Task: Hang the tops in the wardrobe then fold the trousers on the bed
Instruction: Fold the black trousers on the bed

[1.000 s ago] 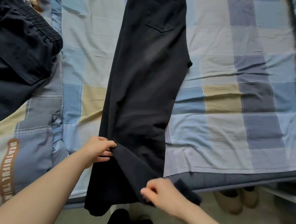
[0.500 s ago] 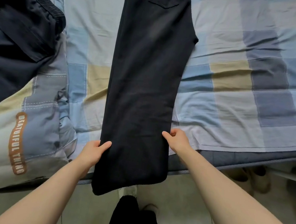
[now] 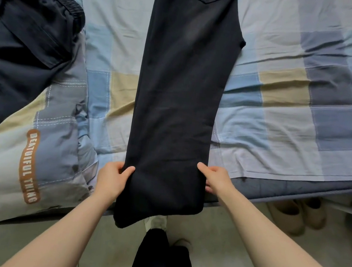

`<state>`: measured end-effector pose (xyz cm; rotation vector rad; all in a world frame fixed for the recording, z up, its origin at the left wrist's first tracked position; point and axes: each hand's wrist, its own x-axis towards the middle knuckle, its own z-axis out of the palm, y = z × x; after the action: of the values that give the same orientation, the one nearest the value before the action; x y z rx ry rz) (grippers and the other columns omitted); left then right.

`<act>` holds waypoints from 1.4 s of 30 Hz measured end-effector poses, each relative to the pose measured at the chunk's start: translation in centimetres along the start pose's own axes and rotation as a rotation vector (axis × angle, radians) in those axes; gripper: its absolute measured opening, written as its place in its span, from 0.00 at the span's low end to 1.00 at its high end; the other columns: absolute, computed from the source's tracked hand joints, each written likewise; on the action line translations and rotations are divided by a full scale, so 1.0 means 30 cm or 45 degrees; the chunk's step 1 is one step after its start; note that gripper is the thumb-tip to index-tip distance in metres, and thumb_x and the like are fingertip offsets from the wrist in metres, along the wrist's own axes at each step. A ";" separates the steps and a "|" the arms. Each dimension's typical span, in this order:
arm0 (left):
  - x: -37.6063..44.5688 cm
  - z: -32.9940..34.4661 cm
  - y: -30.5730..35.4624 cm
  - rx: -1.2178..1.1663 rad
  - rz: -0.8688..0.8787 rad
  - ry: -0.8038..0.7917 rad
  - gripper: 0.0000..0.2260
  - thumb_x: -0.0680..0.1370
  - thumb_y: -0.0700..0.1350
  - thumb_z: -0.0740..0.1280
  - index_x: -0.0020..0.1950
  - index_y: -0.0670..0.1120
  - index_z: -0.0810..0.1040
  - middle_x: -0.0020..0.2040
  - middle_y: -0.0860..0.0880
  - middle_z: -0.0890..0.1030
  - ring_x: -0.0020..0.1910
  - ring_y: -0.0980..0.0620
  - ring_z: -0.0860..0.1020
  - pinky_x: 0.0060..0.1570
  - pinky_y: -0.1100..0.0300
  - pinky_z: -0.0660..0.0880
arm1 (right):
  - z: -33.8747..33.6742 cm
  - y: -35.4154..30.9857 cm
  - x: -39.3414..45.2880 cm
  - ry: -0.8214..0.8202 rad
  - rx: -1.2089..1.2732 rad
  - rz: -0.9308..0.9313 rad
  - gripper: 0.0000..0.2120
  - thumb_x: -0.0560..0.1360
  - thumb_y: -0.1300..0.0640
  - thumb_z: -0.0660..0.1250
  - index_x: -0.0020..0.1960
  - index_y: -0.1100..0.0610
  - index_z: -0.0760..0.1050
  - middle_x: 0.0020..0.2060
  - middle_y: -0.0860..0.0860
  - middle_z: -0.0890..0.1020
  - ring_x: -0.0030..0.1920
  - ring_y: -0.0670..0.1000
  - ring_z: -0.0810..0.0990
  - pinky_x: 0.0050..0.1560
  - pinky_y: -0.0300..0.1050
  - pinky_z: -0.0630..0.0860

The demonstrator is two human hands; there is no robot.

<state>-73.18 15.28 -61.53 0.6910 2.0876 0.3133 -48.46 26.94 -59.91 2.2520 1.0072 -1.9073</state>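
The black trousers (image 3: 179, 102) lie flat and smooth lengthwise on the bed (image 3: 288, 109), legs stacked, a back pocket up, hems hanging over the edge. The left hand (image 3: 112, 179) pinches the left edge near the hems; the right hand (image 3: 215, 177) pinches the right. More dark trousers (image 3: 17, 45) lie rumpled on a quilt (image 3: 37, 153) at left.

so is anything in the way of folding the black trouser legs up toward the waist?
Nothing visible. Left hand and right hand already grip the long black trousers; the fabric lies bare up to the pocket.
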 end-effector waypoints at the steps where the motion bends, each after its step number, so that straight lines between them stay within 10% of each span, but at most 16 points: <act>1: -0.009 0.007 0.002 -0.032 0.009 0.035 0.16 0.79 0.48 0.67 0.32 0.44 0.75 0.36 0.45 0.75 0.34 0.47 0.72 0.38 0.54 0.68 | -0.004 0.015 -0.017 -0.105 -0.037 0.081 0.09 0.75 0.51 0.68 0.46 0.58 0.74 0.43 0.52 0.79 0.46 0.52 0.78 0.51 0.47 0.78; 5: -0.033 0.015 -0.008 -0.250 -0.046 0.005 0.14 0.81 0.46 0.63 0.37 0.42 0.75 0.38 0.45 0.77 0.36 0.47 0.73 0.36 0.55 0.68 | -0.023 0.106 -0.073 -0.323 -0.322 0.063 0.08 0.74 0.55 0.70 0.53 0.54 0.78 0.46 0.47 0.81 0.43 0.44 0.77 0.38 0.36 0.72; 20: -0.339 0.003 -0.137 -0.482 -0.191 -0.662 0.16 0.74 0.41 0.74 0.60 0.48 0.79 0.55 0.53 0.85 0.56 0.52 0.82 0.61 0.51 0.77 | -0.162 0.363 -0.331 -0.582 -0.332 -0.023 0.15 0.70 0.61 0.73 0.56 0.51 0.79 0.52 0.45 0.84 0.52 0.42 0.82 0.47 0.30 0.75; 37: -0.542 -0.175 -0.021 -0.327 -0.389 -0.356 0.23 0.77 0.40 0.69 0.67 0.53 0.64 0.47 0.42 0.82 0.40 0.45 0.82 0.36 0.56 0.77 | -0.176 0.252 -0.565 -0.145 -0.054 0.078 0.17 0.75 0.63 0.66 0.60 0.52 0.67 0.43 0.58 0.78 0.39 0.53 0.75 0.36 0.42 0.73; 42: -0.373 -0.335 0.206 -0.485 -0.383 -0.536 0.11 0.76 0.39 0.66 0.56 0.45 0.81 0.48 0.44 0.81 0.42 0.47 0.79 0.35 0.60 0.75 | -0.235 -0.042 -0.504 -0.236 0.120 0.043 0.10 0.73 0.64 0.64 0.45 0.55 0.82 0.39 0.55 0.76 0.29 0.50 0.68 0.31 0.37 0.67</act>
<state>-74.17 14.14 -45.34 0.1875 1.6359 0.3482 -43.55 24.00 -44.17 2.0735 0.8674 -2.1436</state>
